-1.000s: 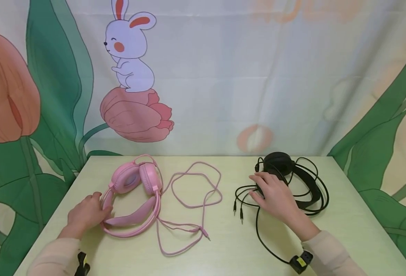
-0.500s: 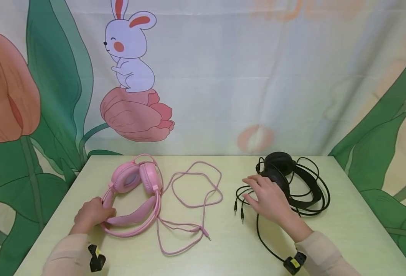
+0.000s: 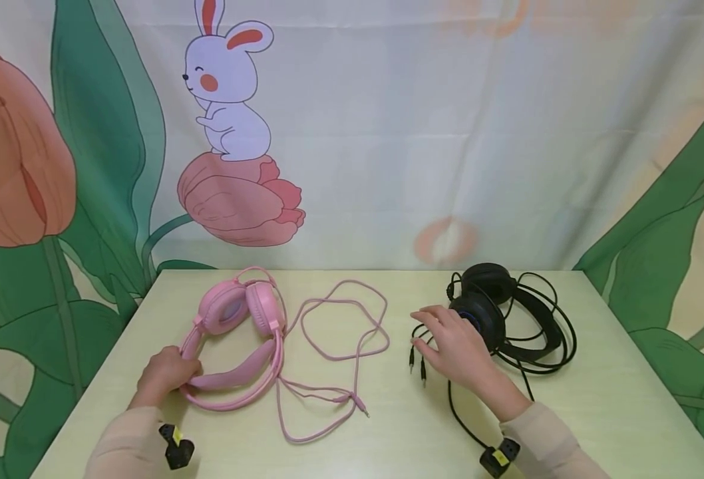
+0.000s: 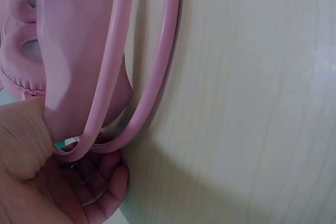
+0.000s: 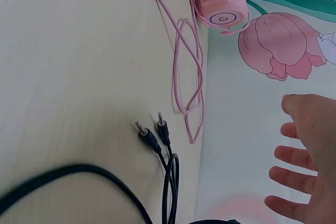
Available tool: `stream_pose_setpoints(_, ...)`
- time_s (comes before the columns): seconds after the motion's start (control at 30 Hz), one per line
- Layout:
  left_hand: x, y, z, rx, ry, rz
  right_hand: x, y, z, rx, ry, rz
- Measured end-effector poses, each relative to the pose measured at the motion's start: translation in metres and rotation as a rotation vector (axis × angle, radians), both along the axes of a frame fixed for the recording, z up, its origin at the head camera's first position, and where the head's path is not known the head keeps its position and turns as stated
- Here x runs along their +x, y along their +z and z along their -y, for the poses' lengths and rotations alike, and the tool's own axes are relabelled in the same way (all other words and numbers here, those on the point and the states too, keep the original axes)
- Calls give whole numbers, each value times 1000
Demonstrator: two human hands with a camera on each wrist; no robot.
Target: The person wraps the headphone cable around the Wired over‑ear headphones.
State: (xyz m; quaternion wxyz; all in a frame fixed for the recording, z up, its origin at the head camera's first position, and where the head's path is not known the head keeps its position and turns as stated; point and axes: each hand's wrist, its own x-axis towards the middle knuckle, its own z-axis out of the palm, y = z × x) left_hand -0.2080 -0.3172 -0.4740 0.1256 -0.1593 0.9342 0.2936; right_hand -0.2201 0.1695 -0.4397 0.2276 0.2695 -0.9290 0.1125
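Note:
On the left of the table lies a pair of pink headphones, ear cups toward the back wall. My left hand grips the left side of their headband. Up close in the left wrist view, two thin pink outer bands and a padded strap pass between the thumb side and the curled fingers. To the right are black headphones. Beside their nearer ear cup my right hand is held with fingers spread and nothing in it, overlapping part of the black cable.
A pink cable is looped loosely over the middle of the table, with its jack plug toward the front. Two black jack plugs lie near the right hand. Behind the table hangs a printed curtain.
My right hand has drawn away leftward from the black headphones, uncovering the nearer ear cup. The left hand keeps its hold on the pink headband, its wrist shifting slightly right.

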Motion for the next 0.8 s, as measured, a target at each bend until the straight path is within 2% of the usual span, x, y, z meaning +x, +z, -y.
stream_pose_setpoints(0.23,0,1,-6,36,-32,-58,4,-5,8,-14,22,-12)
stream_pose_setpoints(0.4,0,-5,-7,155,-20,-91,4,-7,10,-31,34,-27)
stream_pose_setpoints(0.57,1,-7,-9,302,51,-122,4,-8,12,-42,35,-27)
stream_pose_setpoints(0.8,2,-7,-18,505,188,-173,4,-8,17,-33,40,-9)
